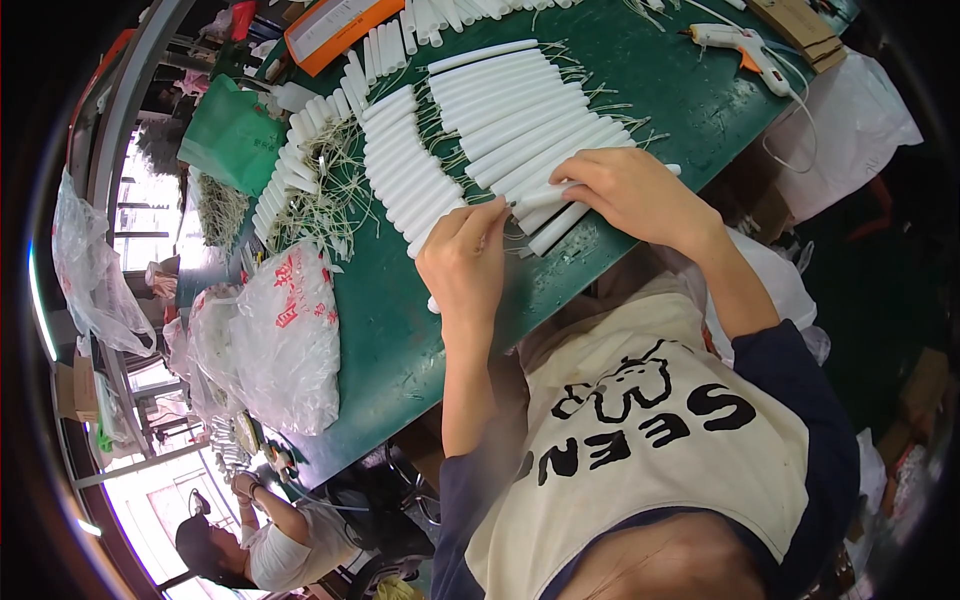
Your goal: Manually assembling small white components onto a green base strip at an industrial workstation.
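Observation:
My right hand (640, 195) is closed round a slim white tube (541, 195), steadying it over a row of similar tubes. At the tube's left end the fingers of my left hand (462, 258) are pinched together. A small dark bit shows at those fingertips; what exactly they grip is too small to make out. Under and beyond my hands lies a long row of white tubes (505, 100) with thin pale wires coming from their ends. To its left is a second row of white tubes (405, 165).
A glue gun (740, 50) lies at the green table's (385, 350) far right. More tubes with tangled wires (325, 190), a green bag (230, 135), an orange box (340, 30) and a clear plastic bag (285, 335) occupy the left. Another person (290, 540) sits at lower left.

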### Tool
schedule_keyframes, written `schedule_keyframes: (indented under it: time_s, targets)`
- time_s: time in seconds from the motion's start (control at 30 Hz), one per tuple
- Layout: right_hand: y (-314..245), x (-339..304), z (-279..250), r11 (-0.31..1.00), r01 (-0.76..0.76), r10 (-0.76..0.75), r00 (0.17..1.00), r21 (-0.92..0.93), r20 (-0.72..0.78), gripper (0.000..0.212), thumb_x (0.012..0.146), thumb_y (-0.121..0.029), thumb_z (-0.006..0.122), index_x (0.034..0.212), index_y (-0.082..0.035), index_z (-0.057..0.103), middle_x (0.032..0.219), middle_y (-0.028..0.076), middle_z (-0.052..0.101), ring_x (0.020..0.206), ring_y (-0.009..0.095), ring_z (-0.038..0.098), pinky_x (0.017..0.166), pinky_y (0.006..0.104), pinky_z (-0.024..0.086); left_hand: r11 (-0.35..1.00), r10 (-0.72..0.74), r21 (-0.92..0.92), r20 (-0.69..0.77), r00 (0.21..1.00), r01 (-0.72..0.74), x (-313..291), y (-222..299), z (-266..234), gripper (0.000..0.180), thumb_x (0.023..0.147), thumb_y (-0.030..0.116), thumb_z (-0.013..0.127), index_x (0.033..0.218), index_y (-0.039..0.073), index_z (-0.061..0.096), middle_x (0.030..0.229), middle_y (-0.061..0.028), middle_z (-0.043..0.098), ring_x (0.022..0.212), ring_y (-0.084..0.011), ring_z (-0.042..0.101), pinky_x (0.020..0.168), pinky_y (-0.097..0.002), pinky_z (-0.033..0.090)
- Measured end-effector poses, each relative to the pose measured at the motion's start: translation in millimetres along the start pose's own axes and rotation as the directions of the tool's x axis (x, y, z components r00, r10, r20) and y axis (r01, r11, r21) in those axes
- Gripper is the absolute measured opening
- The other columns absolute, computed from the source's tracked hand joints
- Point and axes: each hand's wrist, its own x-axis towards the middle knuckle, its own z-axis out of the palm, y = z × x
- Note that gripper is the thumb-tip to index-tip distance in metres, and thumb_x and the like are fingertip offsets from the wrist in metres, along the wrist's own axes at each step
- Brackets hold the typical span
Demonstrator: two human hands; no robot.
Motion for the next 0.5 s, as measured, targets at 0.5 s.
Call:
schedule_keyframes:
  time_s: [0.5]
  targets:
    - [0, 0, 2, 0.998, 0.064, -0.064, 0.998, -0.008, 0.010, 0.015, 0.081, -0.014, 0.059, 0.087, -0.002, 0.052, 0.083, 0.010, 0.058, 0.076, 0.029, 0.059, 0.064, 0.0359, 0.047, 0.998, 0.058, -0.002, 0.004, 0.998, -0.058, -3, 1, 0, 0.011, 0.067, 0.005, 0.072, 0.076, 0.010, 0.068, 0.071, -0.0018, 0.064, 0.063, -0.0181, 0.060, 0.053, -0.0284, 0.046]
